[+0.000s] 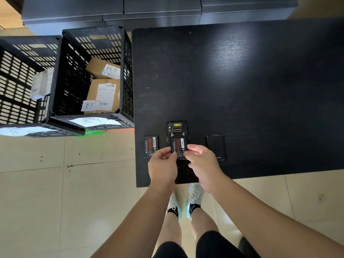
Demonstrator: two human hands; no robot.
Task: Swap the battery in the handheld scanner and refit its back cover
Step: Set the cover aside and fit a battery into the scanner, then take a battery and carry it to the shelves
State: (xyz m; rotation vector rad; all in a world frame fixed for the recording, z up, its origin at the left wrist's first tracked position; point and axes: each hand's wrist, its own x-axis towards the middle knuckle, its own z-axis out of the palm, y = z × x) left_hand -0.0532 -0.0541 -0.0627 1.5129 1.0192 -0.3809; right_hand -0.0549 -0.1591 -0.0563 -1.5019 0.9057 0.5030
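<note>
A person stands at the near edge of a black worktop [242, 90], both bare arms reaching forward over it. The handheld scanner [176, 130] lies face down near that edge, its back open so that the yellow-labelled window and two screws at its far end are exposed. A battery [179, 146] with a red label sits over the open compartment; whether it is fully seated cannot be told. The left hand [162, 165] pinches the battery's left near corner between thumb and fingertips, its grip closed on the battery. The right hand [202, 162] pinches the battery's right near edge in the same way, its grip also closed on the battery. A second battery [150, 146] lies flat just to the left of the scanner, apart from it, label upward. The back cover [216, 147] lies flat to the right of the scanner, near the right hand but not touching it. Left of the worktop, on the tiled floor [74, 183], stand two black slotted crates [89, 77]; the nearer one holds cardboard parcels [103, 95] with printed labels.
</note>
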